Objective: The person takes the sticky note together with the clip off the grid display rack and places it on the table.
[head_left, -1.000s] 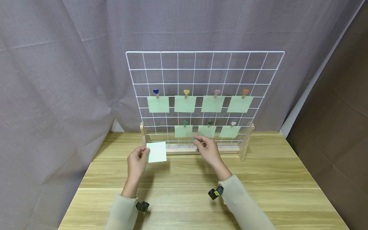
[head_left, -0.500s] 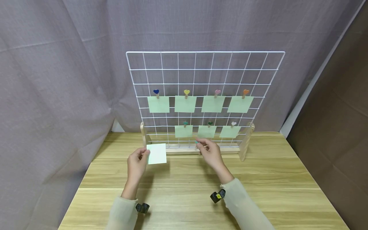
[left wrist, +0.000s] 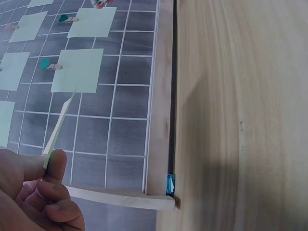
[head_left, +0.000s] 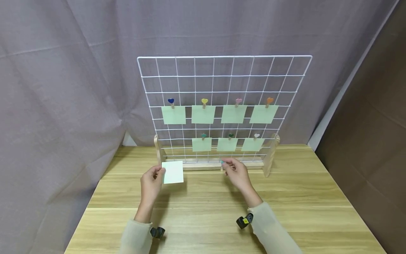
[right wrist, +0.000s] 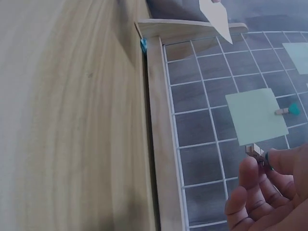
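My left hand (head_left: 151,181) pinches a pale green paper square (head_left: 173,172) by its left edge, in front of the rack's lower left. The left wrist view shows that paper nearly edge-on between thumb and index finger. Thumb and fingertips of my right hand (head_left: 238,174) pinch a small wooden clothespin (right wrist: 255,151) with a teal top, mostly hidden by the fingers. This hand is just in front of the rack's wooden base (head_left: 196,168), below the lower row. On the white wire grid (head_left: 225,56), heart-topped clothespins hold several similar papers, including one under a yellow heart (head_left: 203,114).
The lower row has three papers, the leftmost (head_left: 201,144) under a teal heart. A small shiny blue piece (left wrist: 170,184) sits at the base's left corner. A wooden table (head_left: 203,218) spreads in front; a grey curtain (head_left: 79,70) hangs behind.
My right hand has moved down and to the right with the clothespin, away from the lower row. My left hand and its paper have sunk slightly.
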A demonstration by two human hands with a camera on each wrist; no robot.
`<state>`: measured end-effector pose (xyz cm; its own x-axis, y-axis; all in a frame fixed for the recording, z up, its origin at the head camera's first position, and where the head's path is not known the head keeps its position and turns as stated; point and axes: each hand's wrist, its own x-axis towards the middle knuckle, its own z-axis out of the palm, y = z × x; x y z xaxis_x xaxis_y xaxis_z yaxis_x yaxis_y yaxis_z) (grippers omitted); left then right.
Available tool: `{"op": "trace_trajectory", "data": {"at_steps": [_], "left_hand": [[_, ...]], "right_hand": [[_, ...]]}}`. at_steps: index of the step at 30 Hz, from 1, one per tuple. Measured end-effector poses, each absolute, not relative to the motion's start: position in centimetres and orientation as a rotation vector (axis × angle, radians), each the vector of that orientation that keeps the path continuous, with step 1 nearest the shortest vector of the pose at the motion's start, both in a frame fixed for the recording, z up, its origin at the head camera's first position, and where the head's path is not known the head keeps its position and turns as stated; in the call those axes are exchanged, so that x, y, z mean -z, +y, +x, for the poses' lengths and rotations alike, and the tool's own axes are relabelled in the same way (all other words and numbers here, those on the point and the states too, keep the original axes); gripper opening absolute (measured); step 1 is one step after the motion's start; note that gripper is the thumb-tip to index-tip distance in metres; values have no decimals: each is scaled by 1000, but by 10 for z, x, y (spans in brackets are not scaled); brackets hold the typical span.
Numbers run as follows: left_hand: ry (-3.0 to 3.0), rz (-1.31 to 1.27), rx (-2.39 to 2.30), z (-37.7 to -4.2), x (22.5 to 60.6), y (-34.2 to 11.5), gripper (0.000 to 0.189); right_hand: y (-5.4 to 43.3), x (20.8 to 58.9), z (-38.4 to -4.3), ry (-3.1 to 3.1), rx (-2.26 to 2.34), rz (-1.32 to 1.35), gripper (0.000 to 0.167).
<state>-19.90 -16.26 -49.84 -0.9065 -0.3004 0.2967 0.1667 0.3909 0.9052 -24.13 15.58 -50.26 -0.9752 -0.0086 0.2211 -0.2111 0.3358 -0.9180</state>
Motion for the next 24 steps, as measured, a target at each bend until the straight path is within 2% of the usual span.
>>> {"op": "trace_trajectory", "data": {"at_steps": [24], "left_hand": [[-2272,169,1551,-194,513,-162,16]], "right_hand": [[173,528,-231,-2443,-1742,37,23]]}}
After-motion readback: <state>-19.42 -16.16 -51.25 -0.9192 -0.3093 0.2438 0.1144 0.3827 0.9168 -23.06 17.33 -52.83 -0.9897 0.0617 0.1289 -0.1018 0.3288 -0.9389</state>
